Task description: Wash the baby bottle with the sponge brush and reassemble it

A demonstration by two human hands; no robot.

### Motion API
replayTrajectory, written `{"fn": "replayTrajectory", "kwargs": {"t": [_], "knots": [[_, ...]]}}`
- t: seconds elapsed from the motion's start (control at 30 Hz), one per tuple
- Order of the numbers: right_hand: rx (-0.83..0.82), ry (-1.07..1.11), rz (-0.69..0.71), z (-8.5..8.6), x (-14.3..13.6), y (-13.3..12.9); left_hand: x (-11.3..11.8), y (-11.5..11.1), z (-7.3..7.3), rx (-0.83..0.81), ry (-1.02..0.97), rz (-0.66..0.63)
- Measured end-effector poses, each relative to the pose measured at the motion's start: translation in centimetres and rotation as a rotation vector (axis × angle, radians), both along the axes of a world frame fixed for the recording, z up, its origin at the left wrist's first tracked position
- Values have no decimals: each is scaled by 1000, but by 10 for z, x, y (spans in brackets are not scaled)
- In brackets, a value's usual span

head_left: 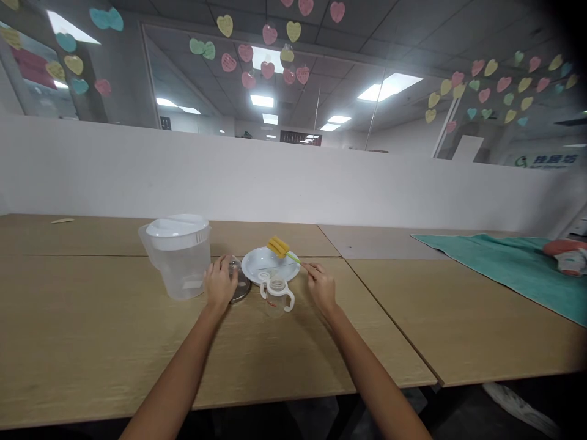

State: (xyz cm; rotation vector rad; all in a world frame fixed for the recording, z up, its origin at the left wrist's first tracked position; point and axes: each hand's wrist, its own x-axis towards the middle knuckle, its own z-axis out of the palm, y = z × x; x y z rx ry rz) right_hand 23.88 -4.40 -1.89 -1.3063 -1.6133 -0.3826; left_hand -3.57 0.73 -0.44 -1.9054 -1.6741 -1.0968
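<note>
Yellow sponge brush in the right hand, its head above the white plate

I take the small clear bottle with a white collar and two curved white handles [276, 304] as the centre of the clock. It stands upright on the light-brown wooden table [257, 360], in front of the person, and has a small red marking on its side.

The right hand [321, 286] is between two and three o'clock. Its fingers are closed around the handle of the brush with a yellow sponge head and a thin green stem [277, 247]. The stem goes up and to the left, and the head is at twelve o'clock, over the far part of the round white plate [250, 266]. Whether the head touches this plate, I cannot tell.

The left hand [221, 281] is between nine and ten o'clock, with bent fingers at the near left side of a clear rounded vessel with a dark rim [242, 289]. The fingers are partly open; whether they really grip it, I cannot tell.

At ten o'clock, just behind the left hand, stands a translucent plastic pitcher with a white lid [183, 260]. At three o'clock, well apart, a teal cloth [499, 263] is spread on the table, and on it lies a red and white object [568, 255].
</note>
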Motion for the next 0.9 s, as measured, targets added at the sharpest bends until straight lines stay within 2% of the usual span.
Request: {"fn": "replayTrajectory", "kwargs": {"t": [0.17, 0.33, 0.57, 0.77, 0.9], "knots": [[-17, -13, -7, 0, 1, 0, 2, -1, 2, -128, 24, 66], [-19, -25, -22, 1, 1, -1, 5, 1, -1, -284, 23, -15], [-16, -33, -42, 1, 1, 0, 0, 13, -12, -285, -72, -176], [-20, -35, -41, 0, 1, 0, -3, 16, -14, -290, -127, -169], [-34, -38, -44, -1, 1, 1, -5, 17, -14, -296, -49, -158]]}}
